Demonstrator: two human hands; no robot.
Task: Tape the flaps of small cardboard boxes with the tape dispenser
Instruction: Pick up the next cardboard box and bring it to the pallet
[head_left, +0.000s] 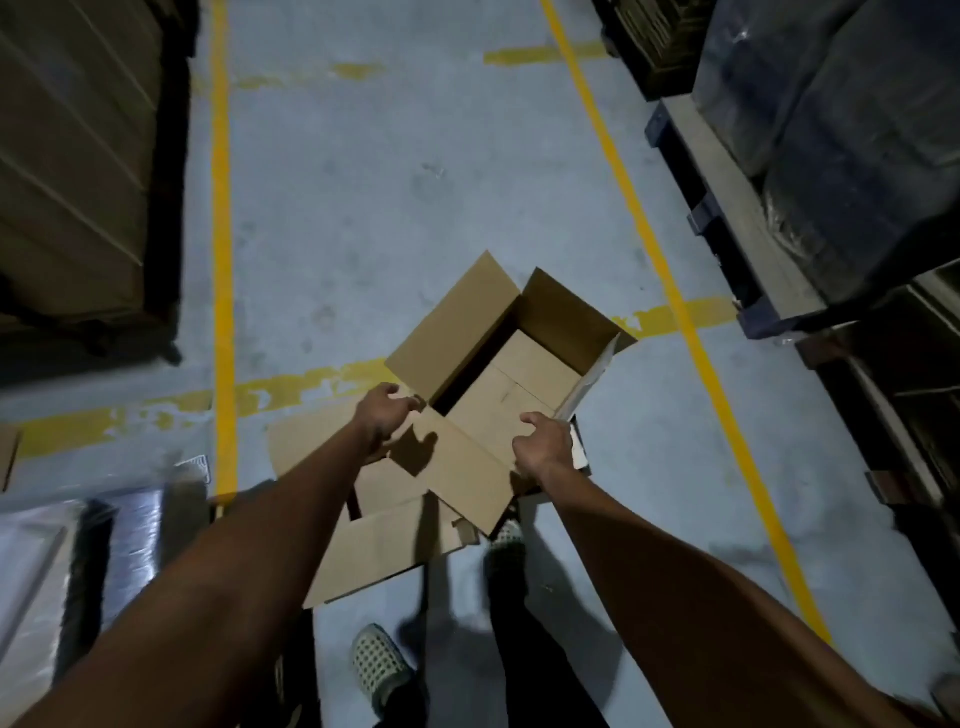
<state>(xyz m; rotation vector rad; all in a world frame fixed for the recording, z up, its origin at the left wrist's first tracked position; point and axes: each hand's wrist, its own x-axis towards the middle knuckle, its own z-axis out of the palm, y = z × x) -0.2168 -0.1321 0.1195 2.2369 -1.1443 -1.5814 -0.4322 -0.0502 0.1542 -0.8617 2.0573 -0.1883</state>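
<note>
1. I stand over an open cardboard box (498, 364) just below the middle of the frame — plain brown, unprinted, its flaps spread outward and its inside in deep shadow on the left half.
2. The far flaps stand up toward the upper middle; the near flap (462, 467) lies folded toward me, catching the shadow of my hand.
3. My left hand (384, 421) sits at the box's near-left corner, fingers curled loosely over the flap edge there; whether they actually pinch it I cannot tell.
4. My right hand (545, 447) is at the near-right corner, fingers bent down over the flap's edge — it looks like a light hold on the cardboard.
5. Inside, the bottom flaps (524, 379) show lighter brown, with a seam across them.
6. More flat cardboard (374, 551) lies under and in front of the box, lower middle of the frame.
7. The box rests on a grey floor (389, 208) crossed by worn yellow lines (221, 260).
8. My feet in perforated shoes (379, 665) show at the bottom.
</note>
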